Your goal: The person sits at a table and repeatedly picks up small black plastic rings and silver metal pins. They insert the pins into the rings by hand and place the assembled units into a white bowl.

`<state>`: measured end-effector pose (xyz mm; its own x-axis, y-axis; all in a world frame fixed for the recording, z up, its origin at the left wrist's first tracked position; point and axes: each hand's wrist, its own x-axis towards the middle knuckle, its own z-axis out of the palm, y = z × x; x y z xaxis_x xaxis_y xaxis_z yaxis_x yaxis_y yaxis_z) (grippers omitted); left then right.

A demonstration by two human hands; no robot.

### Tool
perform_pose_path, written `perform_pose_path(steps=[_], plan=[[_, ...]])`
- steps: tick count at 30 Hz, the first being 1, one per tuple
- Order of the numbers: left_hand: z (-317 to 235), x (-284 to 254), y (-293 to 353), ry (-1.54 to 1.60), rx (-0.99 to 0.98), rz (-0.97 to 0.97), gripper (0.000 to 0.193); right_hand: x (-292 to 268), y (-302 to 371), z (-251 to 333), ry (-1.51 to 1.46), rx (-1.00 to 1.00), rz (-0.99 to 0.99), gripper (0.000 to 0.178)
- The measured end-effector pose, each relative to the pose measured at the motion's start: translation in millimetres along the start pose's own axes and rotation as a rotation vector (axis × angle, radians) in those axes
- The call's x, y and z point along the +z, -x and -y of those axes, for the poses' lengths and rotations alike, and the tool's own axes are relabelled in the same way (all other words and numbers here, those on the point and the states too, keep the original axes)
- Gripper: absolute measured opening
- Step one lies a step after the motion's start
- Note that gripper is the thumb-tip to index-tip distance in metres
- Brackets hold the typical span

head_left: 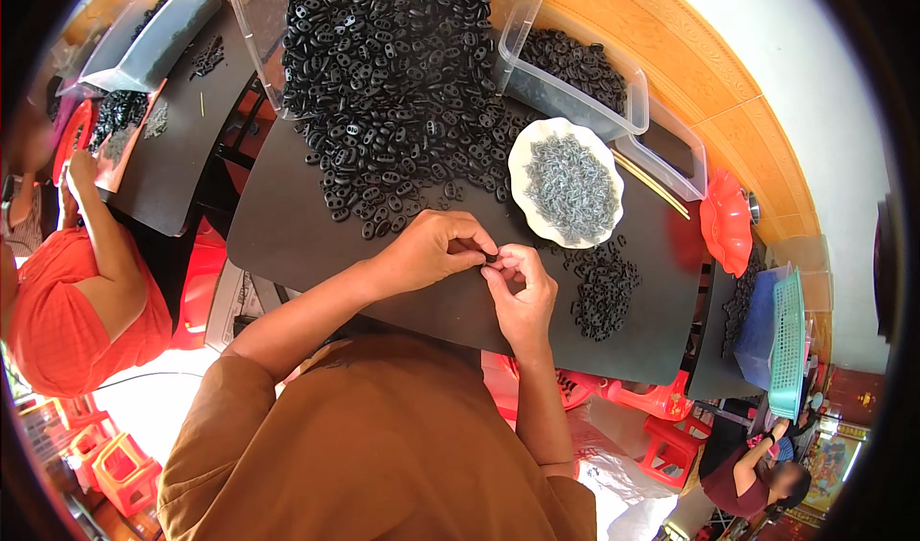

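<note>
My left hand [431, 247] and my right hand [522, 297] meet above the dark table [422, 297], near its front edge. Both pinch a small black piece [490, 258] between thumb and fingertips; most of it is hidden by the fingers. Beyond them spreads a large heap of black oval plastic pieces with two holes [393, 91]. To the right of the heap, a white scalloped bowl [522, 172] holds many small, shiny, silvery-clear parts [572, 188]. Nearest to my right hand lies a pile of smaller black parts [606, 292].
Clear plastic bins [628, 100] of black pieces stand along the back. Thin yellow sticks [656, 186], a red scalloped bowl [725, 223] and a green basket [788, 345] are on the right. A co-worker in red [86, 301] sits left; another person [752, 479] is lower right.
</note>
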<state>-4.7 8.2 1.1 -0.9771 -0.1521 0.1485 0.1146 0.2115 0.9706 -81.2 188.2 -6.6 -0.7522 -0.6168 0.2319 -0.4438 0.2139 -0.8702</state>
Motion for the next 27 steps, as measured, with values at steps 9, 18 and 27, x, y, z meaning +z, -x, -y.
perform_pose_path(steps=[9,18,27], plan=[[1.0,0.2,1.2,-0.043,0.067,-0.008,0.013,0.7,1.0,-3.2,0.002,-0.026,-0.010,0.026],[-3.0,3.4,3.0,-0.113,0.080,-0.005,0.013,1.9,2.3,-6.4,0.014,-0.024,-0.020,0.029],[-5.4,4.2,5.2,-0.159,0.074,-0.015,0.012,2.1,4.2,-1.7,0.088,-0.096,-0.044,0.029]])
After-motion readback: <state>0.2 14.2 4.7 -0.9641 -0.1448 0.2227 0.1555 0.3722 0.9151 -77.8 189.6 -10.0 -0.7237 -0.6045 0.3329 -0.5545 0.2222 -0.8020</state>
